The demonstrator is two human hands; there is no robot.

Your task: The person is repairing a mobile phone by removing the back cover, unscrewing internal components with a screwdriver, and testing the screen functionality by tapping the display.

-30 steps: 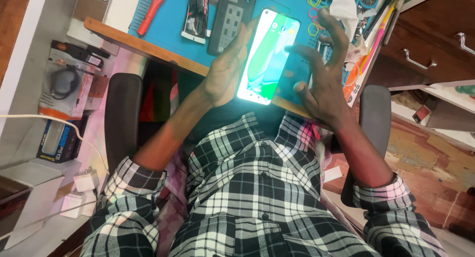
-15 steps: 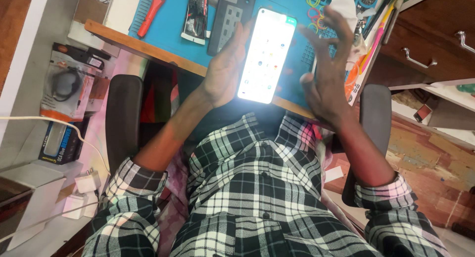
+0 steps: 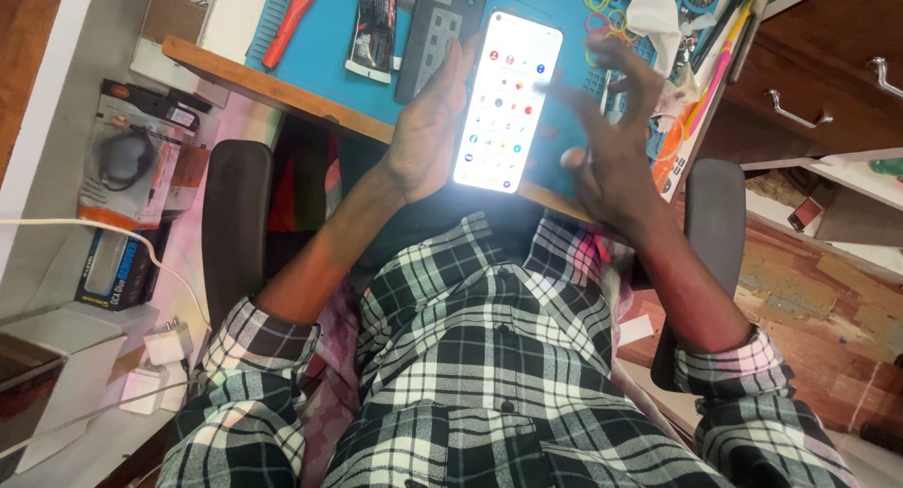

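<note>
A smartphone (image 3: 506, 102) with a bright white screen full of small app icons is held upright over the edge of the blue work mat (image 3: 320, 55). My left hand (image 3: 428, 121) grips its left side from behind. My right hand (image 3: 607, 135) hovers just right of the screen with fingers spread and blurred, not clearly touching the glass. Both forearms come out of black-and-white checked sleeves.
On the mat lie a red-handled tool (image 3: 287, 18), a dark packet (image 3: 376, 27), a grey power strip (image 3: 437, 32), coloured rubber bands (image 3: 602, 8) and a white tissue (image 3: 654, 18). Wooden drawers (image 3: 818, 65) stand at right, boxed goods (image 3: 122, 159) at left, chair armrests on both sides.
The phone's screen went from a green picture to a white page, then to a grid of app icons. My right hand's fingers lifted off the screen and moved right.
</note>
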